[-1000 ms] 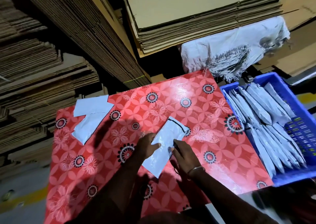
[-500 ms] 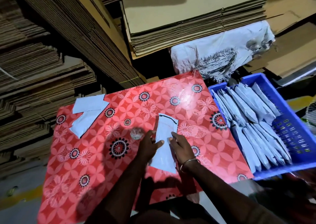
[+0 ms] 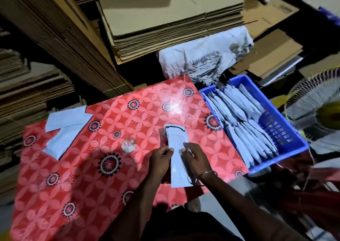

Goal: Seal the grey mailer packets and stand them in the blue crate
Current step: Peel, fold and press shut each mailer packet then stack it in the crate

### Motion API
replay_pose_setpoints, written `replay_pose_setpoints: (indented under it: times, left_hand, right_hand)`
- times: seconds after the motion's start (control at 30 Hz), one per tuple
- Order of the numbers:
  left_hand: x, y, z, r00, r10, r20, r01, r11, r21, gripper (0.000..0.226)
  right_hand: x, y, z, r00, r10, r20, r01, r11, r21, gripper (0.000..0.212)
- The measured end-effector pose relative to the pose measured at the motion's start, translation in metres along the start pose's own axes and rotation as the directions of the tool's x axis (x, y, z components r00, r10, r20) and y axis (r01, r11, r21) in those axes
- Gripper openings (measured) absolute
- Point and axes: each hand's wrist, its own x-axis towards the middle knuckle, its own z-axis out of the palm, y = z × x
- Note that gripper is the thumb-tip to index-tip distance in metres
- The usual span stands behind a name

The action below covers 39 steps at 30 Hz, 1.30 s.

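Your left hand (image 3: 160, 157) and right hand (image 3: 195, 159) pinch the grey mailer packet (image 3: 178, 153) on the table (image 3: 77, 167), long axis pointing away from you, right hand nearer the blue crate (image 3: 287, 151).

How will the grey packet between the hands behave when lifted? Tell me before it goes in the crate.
The grey packet is thin and flat on the red table, so it is probably light and floppy. Its glossy film may slip, though the left hand and right hand pinch its two edges. The packets in the blue crate lean rather than stand, so it will likely tip.
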Motion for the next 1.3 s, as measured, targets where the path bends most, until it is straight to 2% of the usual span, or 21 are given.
replay_pose_setpoints:
  times: [0.2,0.33,0.57,0.7,0.83,0.97,1.1,1.2,1.3]
  left_hand:
    - [-0.008,0.02,0.04,0.992,-0.06,0.11,0.077,0.984,-0.16,0.0]
    - [-0.009,0.04,0.08,0.989,-0.051,0.141,0.072,0.987,-0.145,0.019]
    - [0.003,0.077,0.181,0.98,-0.005,0.197,0.025,0.995,-0.096,0.025]
    - [0.012,0.093,0.249,0.978,-0.081,0.193,0.1,0.991,-0.09,0.029]
    - [0.026,0.092,0.301,0.974,-0.152,0.168,0.165,0.984,-0.062,0.019]
    - [0.039,0.086,0.319,0.968,-0.233,0.092,0.231,0.972,0.034,0.03]
    - [0.052,0.079,0.318,0.978,-0.208,-0.024,0.209,0.97,0.126,0.021]
    - [0.062,0.071,0.324,0.979,-0.205,0.016,0.201,0.972,0.126,0.013]
    - [0.059,0.078,0.33,0.98,-0.176,0.097,0.148,0.959,0.243,0.027]
  right_hand:
    - [-0.004,0.01,-0.037,0.999,-0.017,-0.051,0.018,1.0,0.014,0.028]
    - [0.001,0.026,-0.075,0.996,-0.018,-0.09,0.024,0.998,0.057,0.028]
    - [0.032,0.065,-0.164,0.99,0.042,-0.134,-0.024,0.991,0.132,0.022]
    - [0.053,0.099,-0.213,0.987,0.115,-0.115,-0.099,0.985,0.138,0.024]
    - [0.077,0.128,-0.243,0.973,0.222,-0.063,-0.208,0.962,0.176,0.027]
    - [0.095,0.153,-0.25,0.957,0.288,0.028,-0.289,0.946,0.146,0.031]
    - [0.112,0.172,-0.25,0.933,0.351,0.084,-0.358,0.928,0.105,0.037]
    - [0.125,0.178,-0.25,0.919,0.376,0.119,-0.384,0.922,0.049,0.038]
    - [0.137,0.178,-0.248,0.905,0.403,0.137,-0.405,0.914,-0.01,0.038]
